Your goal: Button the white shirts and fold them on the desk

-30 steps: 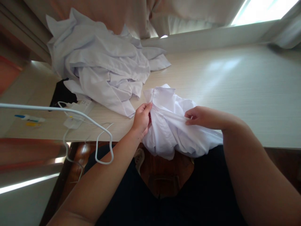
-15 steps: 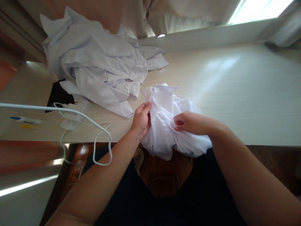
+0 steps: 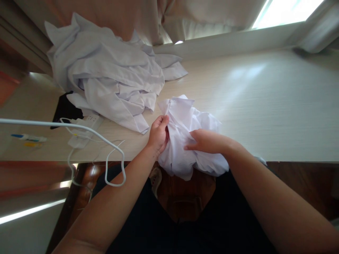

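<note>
Shirt (image 3: 185,120) bunched at our table (image 3: 265,106) edge, our left hand (image 3: 158,134) pinching its collar, right hand (image 3: 206,141) clutching its cloth, shirt pile (image 3: 111,81) beyond.

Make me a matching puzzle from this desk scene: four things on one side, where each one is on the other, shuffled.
Things:
1. white shirt
2. heap of white clothes
3. power strip
4. white cable

Places:
A. looping over the desk's near edge
B. far left of the desk
C. gripped by left hand and right hand
D. below the heap, by a black thing

Pairs: 1-C, 2-B, 3-D, 4-A
</note>
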`<move>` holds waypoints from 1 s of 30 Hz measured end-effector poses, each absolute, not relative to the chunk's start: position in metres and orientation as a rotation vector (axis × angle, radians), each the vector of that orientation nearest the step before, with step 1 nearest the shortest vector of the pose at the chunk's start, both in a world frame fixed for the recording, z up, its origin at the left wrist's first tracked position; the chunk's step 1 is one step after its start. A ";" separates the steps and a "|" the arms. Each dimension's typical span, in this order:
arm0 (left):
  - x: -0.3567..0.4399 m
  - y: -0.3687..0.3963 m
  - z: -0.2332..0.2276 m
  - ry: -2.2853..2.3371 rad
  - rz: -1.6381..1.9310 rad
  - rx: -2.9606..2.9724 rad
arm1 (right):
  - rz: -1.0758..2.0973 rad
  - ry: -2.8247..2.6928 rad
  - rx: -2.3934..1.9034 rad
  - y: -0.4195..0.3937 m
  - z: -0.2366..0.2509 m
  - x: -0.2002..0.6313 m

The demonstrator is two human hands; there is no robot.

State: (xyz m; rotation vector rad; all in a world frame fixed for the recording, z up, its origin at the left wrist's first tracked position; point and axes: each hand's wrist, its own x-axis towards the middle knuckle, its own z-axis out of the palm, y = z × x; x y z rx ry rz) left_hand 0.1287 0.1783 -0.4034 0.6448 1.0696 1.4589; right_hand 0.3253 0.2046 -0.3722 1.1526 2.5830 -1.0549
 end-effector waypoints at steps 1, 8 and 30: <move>0.130 0.178 -0.403 1.076 1.453 0.650 | -1.033 2.603 1.164 0.203 -0.374 0.322; 0.120 0.174 -0.388 1.293 1.356 0.827 | -1.652 2.547 1.179 0.209 -0.373 0.323; 0.165 0.147 -0.396 1.322 1.083 1.303 | -2.626 1.915 1.508 0.219 -0.371 0.333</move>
